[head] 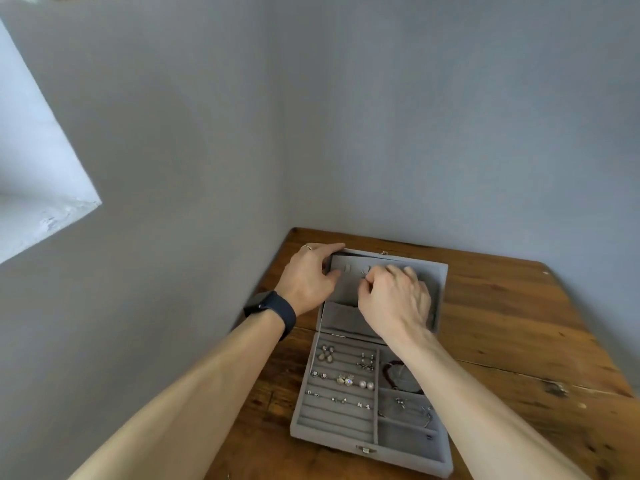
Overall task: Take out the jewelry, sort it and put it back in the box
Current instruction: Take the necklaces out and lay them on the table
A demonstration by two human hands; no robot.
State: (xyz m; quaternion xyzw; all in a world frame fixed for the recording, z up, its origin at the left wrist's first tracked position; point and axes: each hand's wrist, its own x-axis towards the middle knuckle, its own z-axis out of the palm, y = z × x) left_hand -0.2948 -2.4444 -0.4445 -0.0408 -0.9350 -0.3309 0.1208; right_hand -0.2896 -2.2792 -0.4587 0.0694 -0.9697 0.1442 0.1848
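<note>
Room: we face two plain grey walls [450, 133] meeting in a corner.
Surface: a worn brown wooden table [519, 323] fits into that corner, at 5 o'clock of our view.
Box: our flat grey velvet jewelry box [301, 427] lies open on the table, its small metal clasp [363, 449] at 6 o'clock.
Lid: the grey velvet lid [440, 292] stands raised at the box's 12 o'clock edge.
Slotted rows: at the tray's 9 o'clock side, small silver earrings and rings [346, 379] sit tucked in the padded slots.
Compartments: at the 3 o'clock side lie a dark red beaded bracelet [394, 370] and, nearer us, a thin silver chain [412, 408].
Left hand: our left hand [308, 275] grips the lid's 10 o'clock corner, fingers over the top edge, thumb inside; it wears a thin ring [306, 247] and a dark wristwatch [273, 311].
Right hand: our right hand [394, 299] rests against the lid's inner panel, fingers curled, thumb meeting forefinger; we cannot tell whether they pinch a piece.
</note>
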